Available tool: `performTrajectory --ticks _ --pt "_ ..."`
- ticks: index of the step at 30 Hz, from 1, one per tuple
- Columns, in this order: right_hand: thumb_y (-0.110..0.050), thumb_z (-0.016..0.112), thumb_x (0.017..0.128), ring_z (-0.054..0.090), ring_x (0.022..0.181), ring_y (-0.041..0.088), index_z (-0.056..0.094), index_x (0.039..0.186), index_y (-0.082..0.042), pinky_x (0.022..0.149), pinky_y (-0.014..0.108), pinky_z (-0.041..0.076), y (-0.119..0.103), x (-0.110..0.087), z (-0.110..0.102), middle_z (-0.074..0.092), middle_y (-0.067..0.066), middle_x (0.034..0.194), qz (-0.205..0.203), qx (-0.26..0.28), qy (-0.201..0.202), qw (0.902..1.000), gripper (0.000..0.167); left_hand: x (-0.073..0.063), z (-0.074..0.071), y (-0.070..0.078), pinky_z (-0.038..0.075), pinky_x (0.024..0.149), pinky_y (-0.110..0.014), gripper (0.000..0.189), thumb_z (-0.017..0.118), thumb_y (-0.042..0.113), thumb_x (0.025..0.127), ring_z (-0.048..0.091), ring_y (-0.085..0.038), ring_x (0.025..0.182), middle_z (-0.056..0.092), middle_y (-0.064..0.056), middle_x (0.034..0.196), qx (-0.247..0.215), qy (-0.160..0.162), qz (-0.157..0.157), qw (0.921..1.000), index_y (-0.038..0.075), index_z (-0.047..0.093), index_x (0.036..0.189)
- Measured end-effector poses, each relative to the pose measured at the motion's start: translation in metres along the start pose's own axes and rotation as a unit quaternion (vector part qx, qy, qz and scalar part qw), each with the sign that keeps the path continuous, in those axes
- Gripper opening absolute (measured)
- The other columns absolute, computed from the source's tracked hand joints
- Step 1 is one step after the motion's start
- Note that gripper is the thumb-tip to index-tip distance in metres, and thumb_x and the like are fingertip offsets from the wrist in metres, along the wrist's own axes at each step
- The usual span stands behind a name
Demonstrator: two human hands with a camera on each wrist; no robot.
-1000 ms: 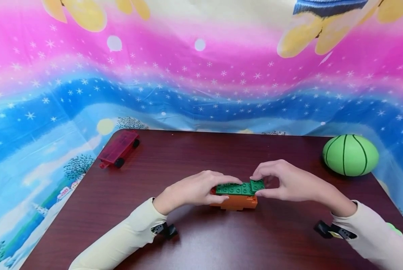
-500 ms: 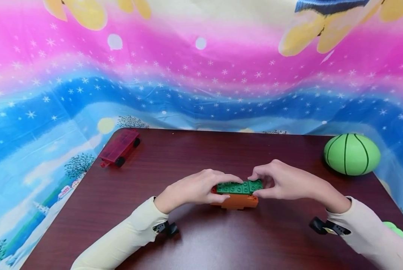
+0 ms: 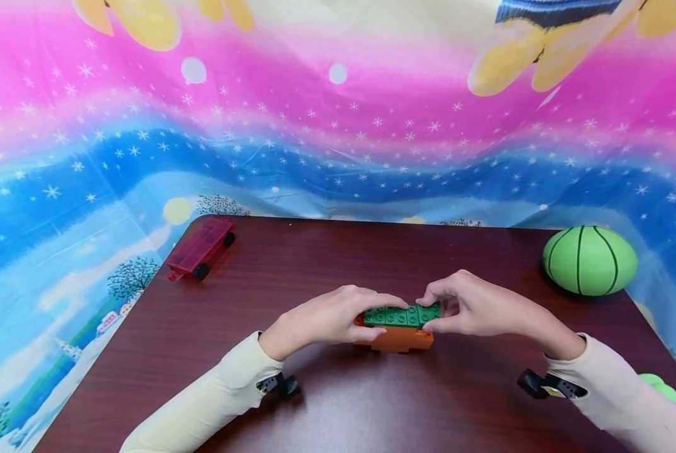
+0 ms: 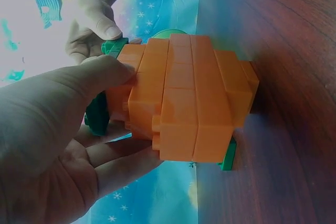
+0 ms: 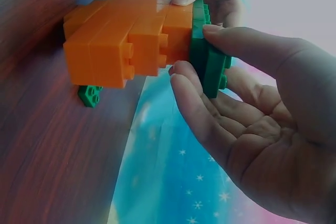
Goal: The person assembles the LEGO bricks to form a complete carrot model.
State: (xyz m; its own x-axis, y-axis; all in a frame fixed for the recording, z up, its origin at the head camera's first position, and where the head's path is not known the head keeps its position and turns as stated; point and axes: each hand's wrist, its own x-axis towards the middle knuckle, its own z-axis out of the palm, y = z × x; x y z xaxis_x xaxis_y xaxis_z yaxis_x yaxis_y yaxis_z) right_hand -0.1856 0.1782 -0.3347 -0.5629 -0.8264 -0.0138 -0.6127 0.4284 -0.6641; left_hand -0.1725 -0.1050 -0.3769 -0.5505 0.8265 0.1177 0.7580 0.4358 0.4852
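Note:
On the table stands a stepped toy-brick build, its body made of orange bricks and topped by a row of green studded bricks. My left hand grips the build's left end, thumb on the near side and fingers over the far side. At the right end my right hand pinches a green brick between thumb and fingers. That brick lies against the end of the green row and overhangs the orange part below. Another green piece shows low by the tabletop.
A translucent red wheeled toy cart stands at the table's back left. At the back right sits a green ball with black lines. A light green object is partly hidden behind the right sleeve. A printed cloth hangs behind the table.
My right hand has shifted slightly left with the green brick, which now sits lower and more level with the row. My left hand has kept its grip on the build.

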Motion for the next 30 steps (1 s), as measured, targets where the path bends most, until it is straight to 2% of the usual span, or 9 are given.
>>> performTrajectory --ticks 6,9,13,16,18,20,23,26,30 --pt "-0.024 0.08 0.091 0.067 0.078 0.0 0.071 0.103 -0.02 0.071 0.021 0.057 0.001 -0.003 0.013 0.076 -0.006 0.1 -0.029 -0.087 0.058 0.9941 0.016 -0.001 0.005 0.0 0.045 0.063 -0.014 0.055 0.072 0.025 0.097 0.052 0.0 0.065 0.068 0.005 0.091 -0.031 0.011 -0.044 0.9985 0.011 0.044 0.143" --pt "-0.023 0.08 0.091 0.066 0.086 0.001 0.072 0.113 -0.021 0.074 0.022 0.057 0.002 0.0 0.025 0.075 -0.009 0.108 -0.072 -0.135 0.088 0.9843 0.024 -0.002 0.009 -0.001 0.048 0.064 -0.014 0.059 0.073 0.026 0.096 0.055 0.0 0.065 0.073 0.003 0.097 -0.041 0.02 -0.042 0.9981 0.008 0.042 0.143" --pt "-0.021 0.079 0.092 0.069 0.099 0.006 0.074 0.116 -0.022 0.082 0.028 0.059 0.004 0.006 0.036 0.073 -0.007 0.115 -0.108 -0.156 0.107 0.9759 0.024 -0.004 0.008 -0.011 0.056 0.082 -0.022 0.073 0.069 0.038 0.099 0.067 -0.004 0.085 0.072 0.0 0.122 -0.089 0.002 -0.062 0.9941 0.01 0.033 0.155" --pt "-0.02 0.078 0.092 0.071 0.1 0.007 0.076 0.112 -0.022 0.083 0.029 0.06 0.005 0.009 0.038 0.074 -0.005 0.116 -0.098 -0.146 0.104 0.9788 0.019 -0.004 0.004 -0.029 0.055 0.099 -0.035 0.06 0.053 0.039 0.107 0.069 -0.014 0.109 0.066 -0.005 0.138 -0.147 0.025 -0.103 0.9835 0.016 0.035 0.159" --pt "-0.02 0.077 0.093 0.071 0.098 0.006 0.076 0.11 -0.022 0.083 0.028 0.06 0.004 0.009 0.038 0.074 -0.004 0.116 -0.086 -0.137 0.099 0.9819 0.017 -0.002 0.004 -0.045 0.052 0.105 -0.042 0.048 0.047 0.03 0.11 0.066 -0.02 0.12 0.063 -0.008 0.142 -0.151 0.05 -0.115 0.9805 0.017 0.042 0.156" --pt "-0.021 0.077 0.094 0.071 0.099 0.006 0.077 0.111 -0.022 0.083 0.028 0.06 0.004 0.009 0.038 0.073 -0.004 0.116 -0.077 -0.13 0.092 0.9842 0.017 0.001 0.008 -0.06 0.051 0.106 -0.045 0.042 0.046 0.02 0.11 0.063 -0.023 0.123 0.062 -0.01 0.14 -0.122 0.056 -0.118 0.9839 0.018 0.05 0.152" --pt "-0.02 0.076 0.094 0.07 0.098 0.005 0.076 0.112 -0.022 0.083 0.027 0.06 0.003 0.01 0.037 0.073 -0.005 0.116 -0.07 -0.123 0.086 0.9863 0.018 0.008 0.016 -0.075 0.047 0.109 -0.042 0.047 0.055 0.013 0.106 0.056 -0.02 0.128 0.06 -0.006 0.141 -0.064 -0.007 -0.102 0.9927 0.022 0.051 0.152" --pt "-0.02 0.076 0.094 0.068 0.097 0.005 0.076 0.112 -0.022 0.082 0.026 0.059 0.002 0.01 0.036 0.072 -0.005 0.116 -0.064 -0.112 0.081 0.9883 0.018 0.017 0.023 -0.08 0.045 0.109 -0.039 0.052 0.062 0.014 0.103 0.05 -0.017 0.127 0.058 -0.001 0.139 -0.045 -0.076 -0.09 0.992 0.028 0.052 0.152" --pt "-0.019 0.075 0.095 0.067 0.097 0.005 0.076 0.112 -0.022 0.081 0.025 0.059 0.002 0.01 0.036 0.071 -0.005 0.116 -0.057 -0.101 0.077 0.9904 0.018 0.029 0.03 -0.081 0.044 0.104 -0.038 0.045 0.068 0.018 0.1 0.047 -0.018 0.118 0.059 -0.002 0.129 -0.033 -0.095 -0.072 0.9923 0.026 0.061 0.144"
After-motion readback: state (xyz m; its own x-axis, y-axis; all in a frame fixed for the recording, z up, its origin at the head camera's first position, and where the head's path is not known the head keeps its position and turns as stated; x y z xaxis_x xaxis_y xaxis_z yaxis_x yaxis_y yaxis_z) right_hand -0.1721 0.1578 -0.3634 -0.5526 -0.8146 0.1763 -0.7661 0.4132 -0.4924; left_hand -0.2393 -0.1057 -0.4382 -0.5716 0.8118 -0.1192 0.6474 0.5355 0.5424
